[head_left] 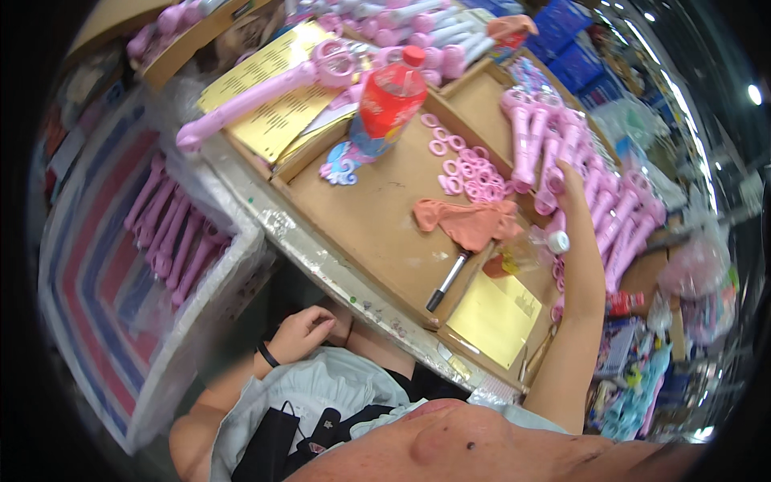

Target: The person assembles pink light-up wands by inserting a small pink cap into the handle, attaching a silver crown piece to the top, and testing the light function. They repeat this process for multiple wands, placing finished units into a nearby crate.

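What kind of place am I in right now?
Probably a toy assembly workshop: piled pink wand-shaped plastic pieces, a heap of pink rings in a cardboard tray, and a striped sack holding similar pieces.

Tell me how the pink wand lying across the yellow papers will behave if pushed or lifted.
The pink wand probably stays stiff: its long shaft lies straight. Its smooth look suggests plastic, perhaps slippery. Pushed, it may swivel rather than roll, because its round head is wider than the shaft.

Passage opens across the cardboard tray (pixel 353 217) between bottle (pixel 392 104) and orange cloth (pixel 474 225), while pink wands (pixel 523 145) seemingly block the right.
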The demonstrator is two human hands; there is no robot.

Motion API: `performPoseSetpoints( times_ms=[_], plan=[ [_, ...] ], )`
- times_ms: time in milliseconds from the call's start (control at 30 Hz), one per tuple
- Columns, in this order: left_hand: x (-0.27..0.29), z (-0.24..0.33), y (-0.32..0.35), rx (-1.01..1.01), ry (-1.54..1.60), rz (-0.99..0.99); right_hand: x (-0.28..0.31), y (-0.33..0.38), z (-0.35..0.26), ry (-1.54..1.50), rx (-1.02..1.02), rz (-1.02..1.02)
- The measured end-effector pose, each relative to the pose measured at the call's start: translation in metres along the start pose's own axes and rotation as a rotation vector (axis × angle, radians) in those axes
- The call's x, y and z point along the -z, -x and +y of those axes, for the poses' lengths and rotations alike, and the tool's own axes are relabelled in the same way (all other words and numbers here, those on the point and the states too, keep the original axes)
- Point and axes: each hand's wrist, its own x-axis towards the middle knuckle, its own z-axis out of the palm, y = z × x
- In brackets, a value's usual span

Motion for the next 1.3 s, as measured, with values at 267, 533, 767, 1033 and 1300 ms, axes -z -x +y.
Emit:
performPoseSetpoints(
  times_ms=[267,533,767,1033,1300],
  plan=[
    [0.044,0.031,0.029,-0.019,0.002,-0.138,0.017,-0.064,0.036,0.95,0.288,0.126],
    [0.205,0.001,0.087,-0.135,0.39,0.263,0.025,0.013,-0.008,1.369,0.666,-0.003],
    [0.278,-0.234,0.03,0.559,-0.614,-0.043,0.127,0.2,-0.026,1.464,0.413,0.202],
    [0.248,-0.358,0.045,0.522,-0.055,-0.158,0.189,0.377,-0.043,1.231,0.368,0.513],
    [0.255,-0.341,0.09,0.639,-0.62,-0.202,-0.033,0.38,-0.048,1.114,0.914,0.223]
  ],
)
